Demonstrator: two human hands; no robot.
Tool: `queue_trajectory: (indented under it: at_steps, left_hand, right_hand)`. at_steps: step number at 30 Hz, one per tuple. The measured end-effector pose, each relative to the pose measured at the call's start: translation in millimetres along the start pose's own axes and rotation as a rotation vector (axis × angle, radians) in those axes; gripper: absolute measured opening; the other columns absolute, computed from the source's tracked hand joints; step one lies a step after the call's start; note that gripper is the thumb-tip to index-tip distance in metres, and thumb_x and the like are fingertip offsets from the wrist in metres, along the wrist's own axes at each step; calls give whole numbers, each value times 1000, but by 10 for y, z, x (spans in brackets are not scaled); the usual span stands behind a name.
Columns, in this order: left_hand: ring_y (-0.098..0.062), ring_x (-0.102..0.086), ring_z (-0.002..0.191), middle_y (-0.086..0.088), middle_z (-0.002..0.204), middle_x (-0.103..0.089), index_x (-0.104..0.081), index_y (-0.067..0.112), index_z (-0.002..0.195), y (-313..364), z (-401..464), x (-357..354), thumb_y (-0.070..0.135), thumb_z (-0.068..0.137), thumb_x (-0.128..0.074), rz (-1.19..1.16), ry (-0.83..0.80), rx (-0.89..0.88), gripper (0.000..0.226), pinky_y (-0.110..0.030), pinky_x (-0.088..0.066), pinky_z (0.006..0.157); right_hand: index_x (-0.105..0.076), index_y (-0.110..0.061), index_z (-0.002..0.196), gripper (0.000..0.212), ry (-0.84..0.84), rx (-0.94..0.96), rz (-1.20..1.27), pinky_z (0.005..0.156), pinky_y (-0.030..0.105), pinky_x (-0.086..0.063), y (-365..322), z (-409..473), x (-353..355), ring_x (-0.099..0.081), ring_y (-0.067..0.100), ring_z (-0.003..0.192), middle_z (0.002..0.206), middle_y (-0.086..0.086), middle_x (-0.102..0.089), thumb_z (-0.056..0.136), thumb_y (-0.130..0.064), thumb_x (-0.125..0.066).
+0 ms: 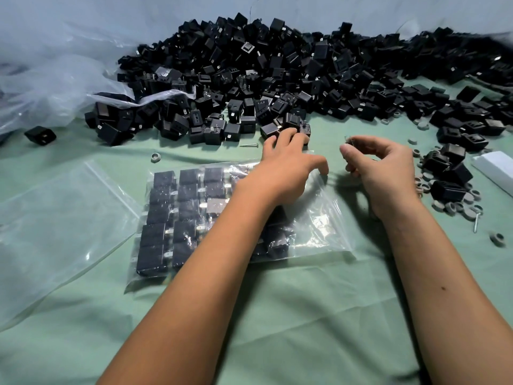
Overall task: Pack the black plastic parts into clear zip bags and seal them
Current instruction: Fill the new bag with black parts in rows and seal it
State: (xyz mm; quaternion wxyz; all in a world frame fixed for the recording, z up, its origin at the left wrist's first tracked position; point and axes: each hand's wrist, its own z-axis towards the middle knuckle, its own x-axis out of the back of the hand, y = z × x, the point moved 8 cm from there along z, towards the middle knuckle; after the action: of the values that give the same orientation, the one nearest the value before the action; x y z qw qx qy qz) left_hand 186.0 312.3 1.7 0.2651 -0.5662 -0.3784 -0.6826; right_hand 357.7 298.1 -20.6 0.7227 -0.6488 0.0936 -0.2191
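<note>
A big pile of black plastic parts [277, 65] lies across the far side of the green cloth. In front of me a clear zip bag [319, 223] lies flat, with rows of black parts [188, 190] inside its left half. My left hand [283, 168] reaches over the bag with fingers spread; its fingertips rest on loose parts at the pile's front edge. Just right of it, my right hand [388, 165] is curled around a small black part, mostly hidden by the fingers.
An empty clear zip bag [63, 218] lies to the left. Crumpled plastic sheeting [41, 79] fills the far left. Grey rings [455, 207], more black parts and a screw [477, 222] sit at right, beside a white box [497, 168]. Another screw [249, 145] lies near my left hand.
</note>
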Motion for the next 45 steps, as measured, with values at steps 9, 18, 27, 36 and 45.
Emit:
queue_trajectory:
  at_steps: [9,18,27,36,45]
  left_hand:
    - [-25,-27,136,0,130,-45,-61,30,106,-65,-28,223,-8,83,-55,-90,201,1,45,-41,-27,111]
    - [-18,-52,117,5,118,-63,-79,28,91,-222,-101,625,15,83,-83,-245,256,-81,15,-40,-42,105]
    - [-14,-61,109,0,109,-69,-82,21,93,-225,-124,681,15,83,-82,-374,300,-106,11,-36,-45,99]
    - [-11,-62,106,2,110,-67,-81,21,94,-260,-136,650,13,85,-81,-455,296,-73,12,-34,-48,98]
    - [0,-64,95,10,106,-72,-77,23,109,-514,-235,754,18,89,-78,-509,285,21,21,-13,-51,82]
  right_hand:
    - [-77,-14,104,24,-83,47,14,63,21,-53,-92,-56,-65,-61,4,62,86,-1,-73,82,-15,-86]
    - [-77,-13,112,39,-867,-67,85,93,48,-57,-178,-438,-511,-68,35,104,114,27,-73,73,-11,-84]
    - [-76,-6,98,28,-739,254,-51,75,26,-57,-366,-565,-794,-74,17,81,88,6,-78,77,12,-81]
    - [-76,-5,103,22,-817,260,-27,83,59,-59,-380,-655,-865,-70,46,91,100,15,-75,83,4,-81]
    - [-81,-22,103,19,-869,211,-121,76,63,-57,-280,-618,-932,-69,50,86,94,23,-75,84,-23,-82]
